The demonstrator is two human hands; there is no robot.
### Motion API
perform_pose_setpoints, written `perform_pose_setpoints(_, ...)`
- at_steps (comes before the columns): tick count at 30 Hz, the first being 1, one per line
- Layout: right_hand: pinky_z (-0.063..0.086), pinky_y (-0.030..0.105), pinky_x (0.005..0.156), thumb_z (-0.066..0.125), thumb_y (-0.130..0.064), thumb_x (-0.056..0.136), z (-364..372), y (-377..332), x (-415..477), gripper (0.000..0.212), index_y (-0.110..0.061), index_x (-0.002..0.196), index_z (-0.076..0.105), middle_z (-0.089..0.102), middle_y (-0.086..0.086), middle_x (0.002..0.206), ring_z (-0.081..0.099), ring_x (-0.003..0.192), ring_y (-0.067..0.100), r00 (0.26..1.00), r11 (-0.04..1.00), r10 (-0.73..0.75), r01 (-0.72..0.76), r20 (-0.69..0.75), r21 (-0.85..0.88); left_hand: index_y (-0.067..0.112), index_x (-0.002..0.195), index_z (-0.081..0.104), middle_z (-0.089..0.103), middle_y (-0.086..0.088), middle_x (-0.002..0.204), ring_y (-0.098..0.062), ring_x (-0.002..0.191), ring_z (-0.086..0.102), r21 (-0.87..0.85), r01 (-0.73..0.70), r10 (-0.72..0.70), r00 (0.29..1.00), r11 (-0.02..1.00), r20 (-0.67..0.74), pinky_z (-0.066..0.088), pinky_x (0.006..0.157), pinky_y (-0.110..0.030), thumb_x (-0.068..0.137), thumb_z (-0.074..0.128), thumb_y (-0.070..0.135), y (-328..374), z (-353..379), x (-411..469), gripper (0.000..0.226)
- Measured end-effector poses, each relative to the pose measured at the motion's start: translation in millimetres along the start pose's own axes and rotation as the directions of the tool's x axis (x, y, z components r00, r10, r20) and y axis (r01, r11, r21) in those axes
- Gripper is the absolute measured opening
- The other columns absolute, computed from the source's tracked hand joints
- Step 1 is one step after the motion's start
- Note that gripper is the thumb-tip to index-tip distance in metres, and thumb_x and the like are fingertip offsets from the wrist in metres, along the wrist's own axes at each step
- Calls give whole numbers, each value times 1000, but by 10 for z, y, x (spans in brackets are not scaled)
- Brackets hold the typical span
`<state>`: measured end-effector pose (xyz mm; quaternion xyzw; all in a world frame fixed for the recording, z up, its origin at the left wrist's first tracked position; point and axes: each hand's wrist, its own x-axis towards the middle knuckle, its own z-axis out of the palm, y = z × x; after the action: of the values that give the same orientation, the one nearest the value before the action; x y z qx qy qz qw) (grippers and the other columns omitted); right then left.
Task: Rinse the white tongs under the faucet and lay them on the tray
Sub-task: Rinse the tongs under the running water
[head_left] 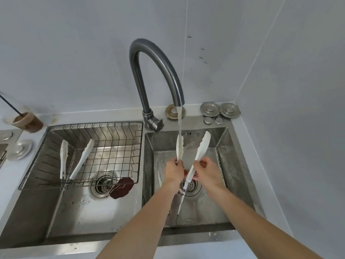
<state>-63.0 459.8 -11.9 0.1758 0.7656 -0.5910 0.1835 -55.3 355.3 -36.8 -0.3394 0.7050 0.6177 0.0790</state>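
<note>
From my feed, the hinge end of the white tongs (200, 152) is hard to read: it sits low over the drain (190, 186) of the right sink basin (233, 165), partly behind my left wrist, and I cannot tell how the 2 arms join there. The fingertips of both hands are also partly hidden by the tongs.

Both forearms reach forward from the bottom edge into the right basin. My left hand (172, 171) is pinched shut on the left arm of the tongs, just below its scalloped tip. My right hand (206, 170) has its fingers closed around the right arm at about mid-length.

The tongs are spread in a V, tips up and away from me. The left tip stands directly in the water stream (179, 124) falling from the faucet (156, 71); the right tip is beside the stream, clear of it.

In the left basin, a wire tray (112, 128) holds 1 other pair of white tongs (74, 158).
</note>
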Motion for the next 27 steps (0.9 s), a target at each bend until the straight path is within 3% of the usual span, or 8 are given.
perform_pose_setpoints(4,61,31,61,58,-19,90,69,-42,18,8,-13,88,54,65,5,83,71,69,18,997,994,-70,69,-11,-89,7,74,54,52,-4,61,-20,57,51,120,4,0,999,993,-35,45,57,-33,98,42,18,-7,43,212,29)
perform_pose_setpoints(9,60,40,70,56,-22,90,181,-46,-13,12,-11,88,52,63,0,78,71,70,23,996,991,-71,65,-47,-113,5,76,59,65,-13,79,-30,77,62,410,-13,36,998,912,-49,44,62,-33,99,30,49,69,36,391,57)
perform_pose_setpoints(12,58,43,73,56,-23,90,225,-26,-35,13,-12,88,52,62,-1,77,71,71,24,996,994,-44,36,-77,-100,9,71,57,61,-8,72,-25,68,58,515,3,24,999,857,-46,39,56,-29,95,30,58,133,36,434,60)
perform_pose_setpoints(15,58,43,75,55,-23,91,200,2,-33,15,-9,93,54,63,1,80,70,75,25,996,991,-41,30,-84,-131,10,66,52,55,-3,62,-21,58,53,408,-118,89,992,905,89,42,55,-29,99,32,45,108,68,389,53)
perform_pose_setpoints(20,59,25,65,51,-14,94,65,86,-61,13,-5,103,54,61,8,88,69,74,18,998,1000,-7,5,-60,-25,15,95,47,56,1,77,-12,61,55,238,-220,190,971,946,146,47,54,-22,101,33,23,10,35,269,17)
perform_pose_setpoints(22,58,23,64,51,-14,94,31,87,-81,13,-5,102,53,60,9,90,69,75,17,999,1000,-7,7,-38,-1,10,91,53,56,-3,74,-19,63,55,229,-169,149,984,959,102,48,59,-33,101,36,29,61,31,285,27)
perform_pose_setpoints(25,60,34,70,52,-15,93,55,78,-124,12,-5,99,53,63,9,86,70,73,19,998,999,-28,26,-48,-47,11,64,52,55,-3,62,-20,58,55,359,-49,49,999,932,9,42,53,-30,95,35,54,206,40,308,56)
perform_pose_setpoints(27,60,39,71,52,-16,93,92,85,-165,11,-6,97,52,64,7,82,70,71,20,997,998,-29,25,-75,-56,10,64,55,60,-7,70,-22,67,59,446,10,0,1000,895,-22,42,58,-29,91,26,66,293,60,283,68)
